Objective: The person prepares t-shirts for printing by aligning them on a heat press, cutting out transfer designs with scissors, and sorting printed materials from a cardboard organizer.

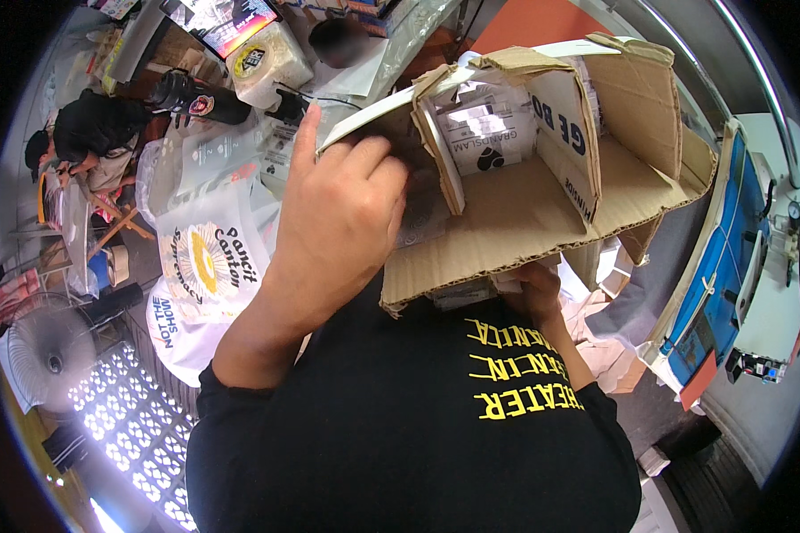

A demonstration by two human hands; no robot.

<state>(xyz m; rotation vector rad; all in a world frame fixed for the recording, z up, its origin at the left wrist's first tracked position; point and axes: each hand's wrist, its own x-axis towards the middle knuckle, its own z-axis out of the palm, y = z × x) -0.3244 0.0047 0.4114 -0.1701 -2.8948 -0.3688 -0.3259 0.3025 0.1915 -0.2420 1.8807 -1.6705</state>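
In front of my chest is a brown cardboard holder (pixel 498 209) with upright dividers, tilted and with its open compartments facing me. A white strip (pixel 391 105) runs along its far edge. My left hand (pixel 351 191) is at the holder's left end, index finger stretched up and the other fingers curled against it; the thumb is hidden. Below the front corrugated edge, my right hand (pixel 540 289) grips the underside, its fingertips mostly covered. White printed packets (pixel 484 133) stand in a middle compartment. A divider (pixel 564 133) with dark printing rises to their right.
To the left lie a white printed bag (pixel 209 258) and a black bottle (pixel 200 96). A fan (pixel 53 360) stands at lower left beside a patterned light panel (pixel 138 426). Another person (pixel 98 133) sits at far left. A blue-framed board (pixel 716 275) and metal rails (pixel 769 80) are at right.
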